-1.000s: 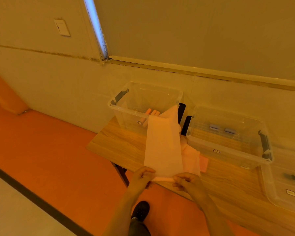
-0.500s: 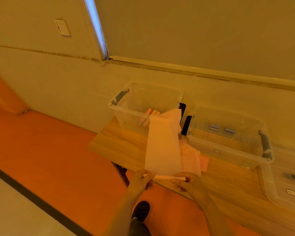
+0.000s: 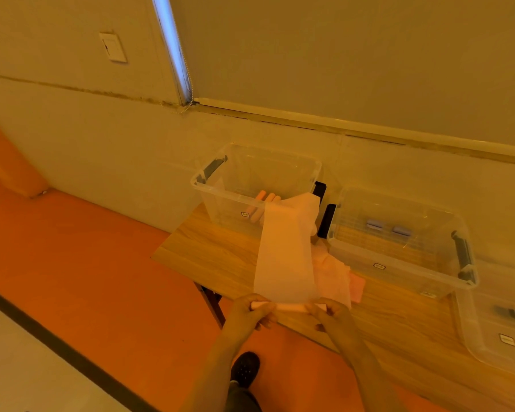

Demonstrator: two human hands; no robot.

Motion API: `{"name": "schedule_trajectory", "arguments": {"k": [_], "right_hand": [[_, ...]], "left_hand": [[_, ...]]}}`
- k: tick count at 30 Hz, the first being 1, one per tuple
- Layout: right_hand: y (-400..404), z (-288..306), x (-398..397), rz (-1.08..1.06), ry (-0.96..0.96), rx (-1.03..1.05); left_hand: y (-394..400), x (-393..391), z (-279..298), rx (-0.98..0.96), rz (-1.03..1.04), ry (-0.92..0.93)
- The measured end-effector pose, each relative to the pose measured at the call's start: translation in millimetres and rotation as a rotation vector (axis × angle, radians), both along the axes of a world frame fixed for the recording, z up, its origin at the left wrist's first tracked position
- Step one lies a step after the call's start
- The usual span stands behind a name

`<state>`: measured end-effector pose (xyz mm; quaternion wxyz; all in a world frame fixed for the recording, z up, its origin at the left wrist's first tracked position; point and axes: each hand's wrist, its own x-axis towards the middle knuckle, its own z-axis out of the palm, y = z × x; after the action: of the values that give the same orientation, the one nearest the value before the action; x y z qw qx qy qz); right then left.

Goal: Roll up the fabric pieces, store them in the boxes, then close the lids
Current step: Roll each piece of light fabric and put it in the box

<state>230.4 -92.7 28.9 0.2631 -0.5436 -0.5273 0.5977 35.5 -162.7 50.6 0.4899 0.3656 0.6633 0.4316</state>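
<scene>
Both hands work at the near edge of the table [image 3: 208, 257]. The left hand [image 3: 249, 312] and right hand [image 3: 332, 315] each pinch one end of a thin roll [image 3: 289, 307] started at the near end of a long pale fabric strip [image 3: 284, 257]. The fingers of each grip are curled round the roll's ends, with nothing else held. The strip runs away from the hands across the table, its far end lying against the front wall of the left box [image 3: 220, 200].

Only a few turns are wound, so most of this strip is still flat. Beside it on the right lies a small heap of pink fabric [image 3: 336, 275], not yet rolled; how many pieces are in it is hard to tell.

As for progress, the left box already holds a few finished pink rolls [image 3: 265, 199] leaning at its front wall. The middle box [image 3: 399, 263] holds two small grey-blue items at its back, possibly rolls, though the view is too faint to be sure. A third box [image 3: 494, 337] sits at the right edge, with something dark inside.

No lid shows on any box, and I see none on the table. Left to do, by my judgement: finish this roll, store it, roll the heap, then fit the lids.
</scene>
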Motion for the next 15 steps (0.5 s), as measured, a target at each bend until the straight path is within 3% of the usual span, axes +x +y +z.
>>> {"name": "schedule_trajectory", "arguments": {"k": [8,15], "right_hand": [[23.1,22.0,5.2,-0.040,0.080,0.158],[67.5,73.1,4.9,-0.101,0.170,0.242]], "left_hand": [[29.3,-1.7,21.7,0.076,0.001,0.024],[92.4,-10.3,82.9,0.113,-0.098,0.105]]}}
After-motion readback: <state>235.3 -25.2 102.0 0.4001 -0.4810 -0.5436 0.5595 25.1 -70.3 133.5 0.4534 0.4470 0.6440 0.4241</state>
